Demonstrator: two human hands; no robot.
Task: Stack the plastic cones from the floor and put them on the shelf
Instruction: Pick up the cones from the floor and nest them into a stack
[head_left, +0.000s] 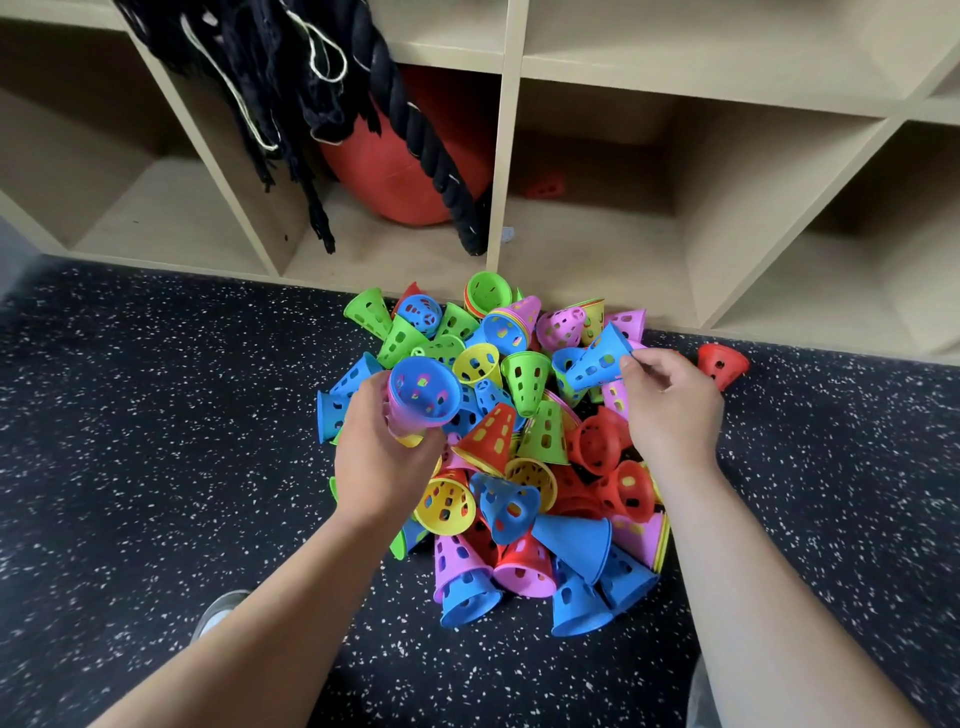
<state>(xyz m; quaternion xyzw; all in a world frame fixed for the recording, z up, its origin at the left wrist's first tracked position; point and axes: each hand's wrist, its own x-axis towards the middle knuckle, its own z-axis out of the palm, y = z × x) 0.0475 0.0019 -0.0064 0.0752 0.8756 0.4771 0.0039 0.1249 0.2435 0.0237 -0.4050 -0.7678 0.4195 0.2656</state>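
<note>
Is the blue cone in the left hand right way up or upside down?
Upside down: the left hand grips the blue cone with its wide mouth facing up at the camera.

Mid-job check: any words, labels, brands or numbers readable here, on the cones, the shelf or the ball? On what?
No text can be read in this view.
Small pale patch low by the shelf divider: maybe a sticker, too small and blurred to read.
Pile of cones, stack in the left hand, blue cone in the right hand, red ball: no print shows.
</note>
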